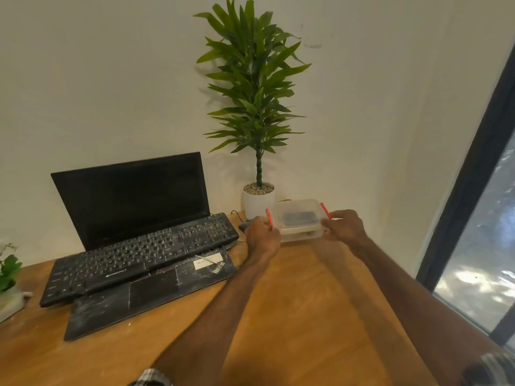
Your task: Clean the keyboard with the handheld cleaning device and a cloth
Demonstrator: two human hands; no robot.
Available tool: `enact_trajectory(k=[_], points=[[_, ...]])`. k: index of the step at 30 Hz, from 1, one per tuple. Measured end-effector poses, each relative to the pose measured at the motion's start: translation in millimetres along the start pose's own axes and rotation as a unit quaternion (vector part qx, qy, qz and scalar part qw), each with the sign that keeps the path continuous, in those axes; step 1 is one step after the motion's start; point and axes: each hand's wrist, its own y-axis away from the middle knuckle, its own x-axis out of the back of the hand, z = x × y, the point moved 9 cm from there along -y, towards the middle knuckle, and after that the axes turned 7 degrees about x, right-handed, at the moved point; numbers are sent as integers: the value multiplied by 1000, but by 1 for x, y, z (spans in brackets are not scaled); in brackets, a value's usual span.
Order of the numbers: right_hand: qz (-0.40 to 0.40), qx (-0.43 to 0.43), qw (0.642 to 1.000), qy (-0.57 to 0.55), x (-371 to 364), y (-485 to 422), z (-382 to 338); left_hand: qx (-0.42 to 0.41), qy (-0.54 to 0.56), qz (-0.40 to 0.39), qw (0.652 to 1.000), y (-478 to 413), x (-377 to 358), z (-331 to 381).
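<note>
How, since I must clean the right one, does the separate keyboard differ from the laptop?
The keyboard lies on the laptop; the laptop rests on the desk. The keyboard shows rows of keys; the laptop shows a touchpad, a white sticker and an upright dark screen. Both are black and dusty.

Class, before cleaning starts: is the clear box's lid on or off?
On: the lid covers the clear box, a dark item showing through. The left hand and right hand hold its red clips; latched or not, cannot tell.
</note>
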Motion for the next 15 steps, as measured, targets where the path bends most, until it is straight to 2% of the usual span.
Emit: enact_trajectory(k=[3,7,15], points=[[-11,-3,999,30,-23,-30,16,24,-18,-43,999,-24,-19,-14],[-26,-19,999,15,-46,-36,39,-1,-12,-100,995,-28,-34,-25],[-74,39,986,145,-40,39,21,-28,-75,-87,993,13,8,-13]])
